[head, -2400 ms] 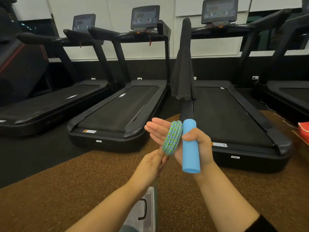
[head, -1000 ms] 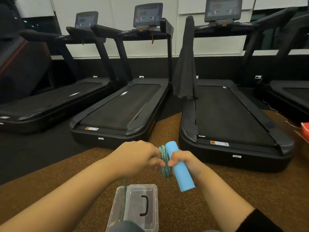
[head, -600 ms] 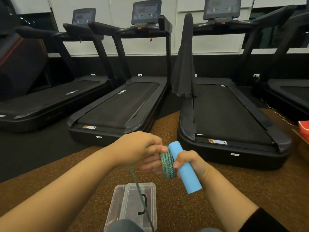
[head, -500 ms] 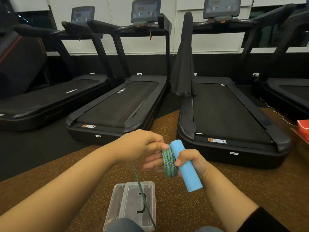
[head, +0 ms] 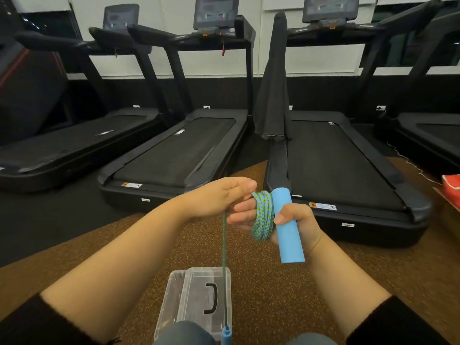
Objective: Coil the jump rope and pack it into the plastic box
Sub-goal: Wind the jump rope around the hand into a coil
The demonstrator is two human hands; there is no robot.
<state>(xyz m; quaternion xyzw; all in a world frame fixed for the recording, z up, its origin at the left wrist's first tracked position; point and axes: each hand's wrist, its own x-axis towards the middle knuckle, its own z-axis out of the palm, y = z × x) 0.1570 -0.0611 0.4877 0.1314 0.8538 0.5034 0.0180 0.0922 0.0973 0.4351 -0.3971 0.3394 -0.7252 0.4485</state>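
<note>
Your right hand [head: 296,222] grips the light blue foam cylinder handle [head: 288,225], its long axis near upright, top tipped slightly left and away from you. The green-and-blue braided jump rope [head: 262,215] is looped around that hand's fingers just left of the handle. Your left hand [head: 219,197] pinches the free strand, which hangs straight down to a second blue handle [head: 226,335] over the clear plastic box with a black handle [head: 196,300] on the brown speckled floor [head: 273,295].
</note>
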